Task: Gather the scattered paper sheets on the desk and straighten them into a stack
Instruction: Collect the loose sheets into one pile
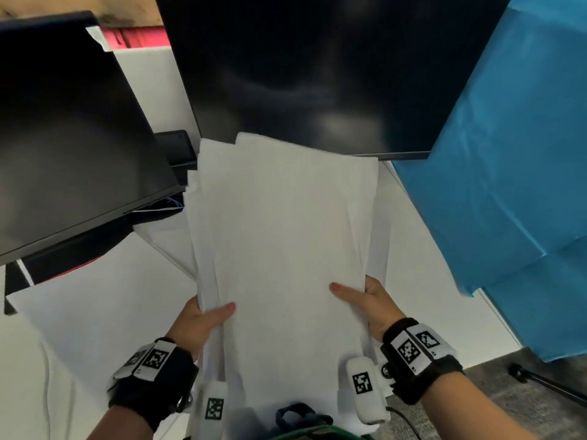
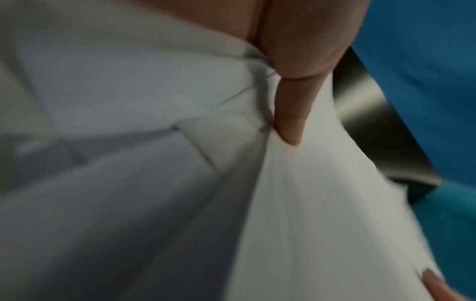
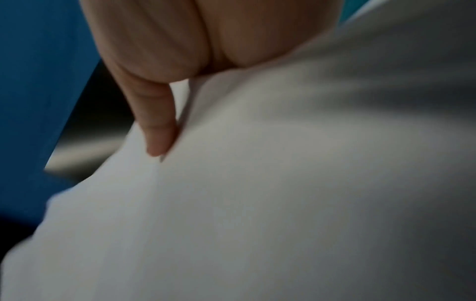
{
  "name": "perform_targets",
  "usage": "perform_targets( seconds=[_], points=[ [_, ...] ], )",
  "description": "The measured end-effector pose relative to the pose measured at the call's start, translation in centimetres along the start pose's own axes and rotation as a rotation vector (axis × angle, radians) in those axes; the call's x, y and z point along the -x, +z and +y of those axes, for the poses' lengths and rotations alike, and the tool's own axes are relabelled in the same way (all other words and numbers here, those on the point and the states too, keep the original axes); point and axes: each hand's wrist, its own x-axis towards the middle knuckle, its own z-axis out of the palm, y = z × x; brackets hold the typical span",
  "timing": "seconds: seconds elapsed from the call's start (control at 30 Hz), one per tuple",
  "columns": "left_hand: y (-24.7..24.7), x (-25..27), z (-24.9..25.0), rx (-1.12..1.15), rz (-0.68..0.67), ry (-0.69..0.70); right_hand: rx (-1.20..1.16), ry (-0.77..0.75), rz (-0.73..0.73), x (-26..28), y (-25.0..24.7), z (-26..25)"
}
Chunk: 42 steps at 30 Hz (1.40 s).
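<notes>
Head view alone shows left hand [image 1: 203, 322] and right hand [image 1: 371, 308] gripping the uneven paper sheets [image 1: 282, 236]

Left hand [image 1: 203, 322], right hand [image 1: 370, 308]: gripping.

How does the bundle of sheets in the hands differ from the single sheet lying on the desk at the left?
The bundle of sheets is lifted, gripped by the left hand and right hand; the single sheet lies flat on the desk, untouched. The bundle shows several offset edges along its top and left side; the single sheet shows one plain surface. Both are white and blank.
</notes>
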Motion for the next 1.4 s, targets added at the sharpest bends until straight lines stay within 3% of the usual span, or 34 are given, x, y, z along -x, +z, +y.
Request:
perform_targets(
  seconds=[0.1,0.27,0.53,0.63,0.73,0.83,0.9,1.03,1.23,1.4],
  points=[
    [0.3,-0.2,0.4,-0.004,0.044,0.008,-0.021,0.088,-0.071,-0.3,-0.4,0.3],
    [1.5,-0.1,-0.4,-0.248,0.052,0.063,0.274,0.085,0.086,-0.9,-0.2,1.8],
    [0.3,0.4,-1.0,-0.337,0.207,0.104,0.271,0.083,0.201,-1.4,-0.6,1.6],
    [-2.1,1.4,-1.6,-0.295,0.367,0.109,0.219,0.083,0.288,-2.4,-1.7,1.5],
    [-5.2,2.9,-2.8,-0.341,0.63,0.069,0.216,0.097,0.319,-3.4,-2.5,1.6],
    [-7.6,4.5,-3.7,-0.44,0.916,-0.113,0.24,0.128,0.308,-4.1,-2.4,1.9],
    [-8.2,5.2,-4.2,-0.464,1.007,-0.242,0.25,0.142,0.287,-4.4,-2.0,2.1],
    [-8.3,4.7,-5.3,-0.388,1.028,-0.352,0.262,0.163,0.239,-4.8,-1.4,2.1],
    [-8.7,3.6,-4.7,-0.251,1.043,-0.225,0.27,0.152,0.236,-4.9,-1.6,2.1],
    [-9.4,2.8,-4.5,-0.513,0.82,-0.235,0.254,0.175,0.217,-4.6,-1.7,1.7]
  ],
)
